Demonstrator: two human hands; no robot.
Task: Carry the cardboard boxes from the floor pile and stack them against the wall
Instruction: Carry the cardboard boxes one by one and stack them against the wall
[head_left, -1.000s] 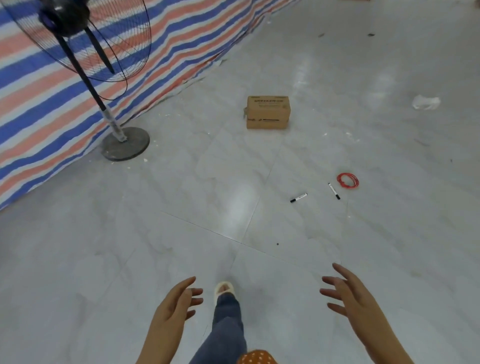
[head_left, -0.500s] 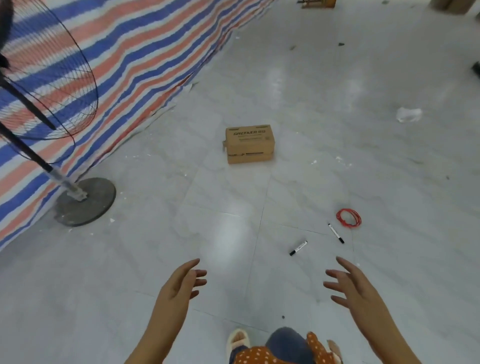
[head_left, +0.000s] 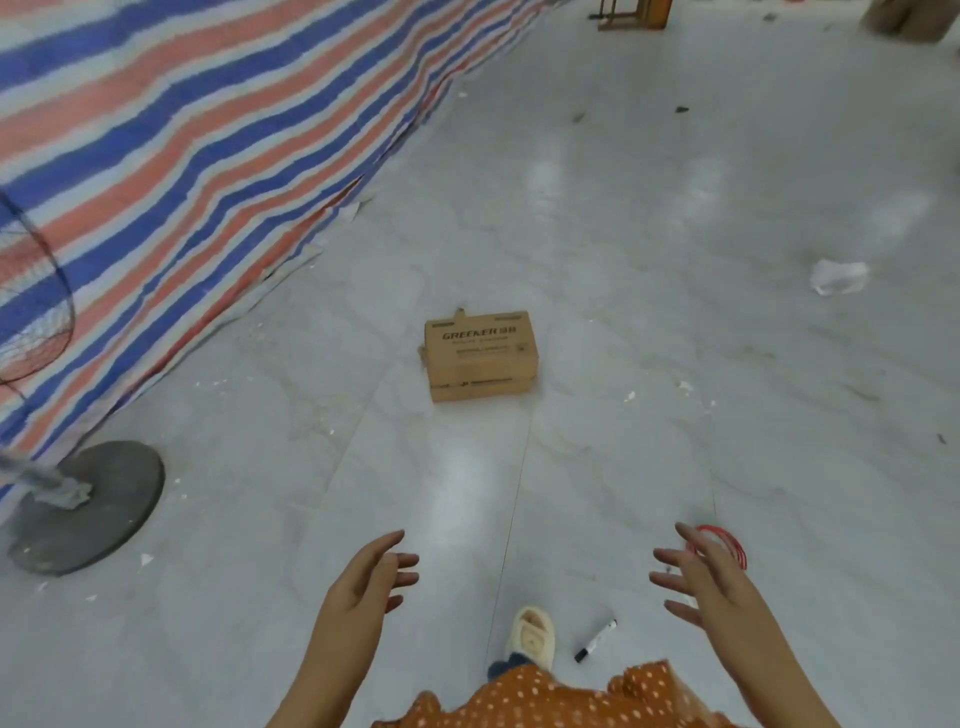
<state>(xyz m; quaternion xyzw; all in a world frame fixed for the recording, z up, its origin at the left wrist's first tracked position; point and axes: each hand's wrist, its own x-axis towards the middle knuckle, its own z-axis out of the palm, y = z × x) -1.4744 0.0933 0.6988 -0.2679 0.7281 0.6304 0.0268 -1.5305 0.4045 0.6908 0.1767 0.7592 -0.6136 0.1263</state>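
Note:
A small brown cardboard box (head_left: 480, 356) printed "GREEKER" sits alone on the grey tiled floor, straight ahead of me. My left hand (head_left: 366, 584) is held out low in front, fingers relaxed and spread, holding nothing. My right hand (head_left: 709, 579) is likewise extended with fingers apart and empty. Both hands are well short of the box, one on each side of its line. More brown boxes (head_left: 904, 18) show at the top right corner, partly cut off.
A striped blue, red and white tarp (head_left: 171, 140) covers the left side. A standing fan's round base (head_left: 85, 506) is at the left. A black marker (head_left: 595, 640), a red wire coil (head_left: 727, 543) and a crumpled white wrapper (head_left: 839, 276) lie on the floor.
I have walked forward: the box is nearer and larger, the fan has slid to the left edge, the marker and red coil now lie near my feet. Both hands stay open and empty.

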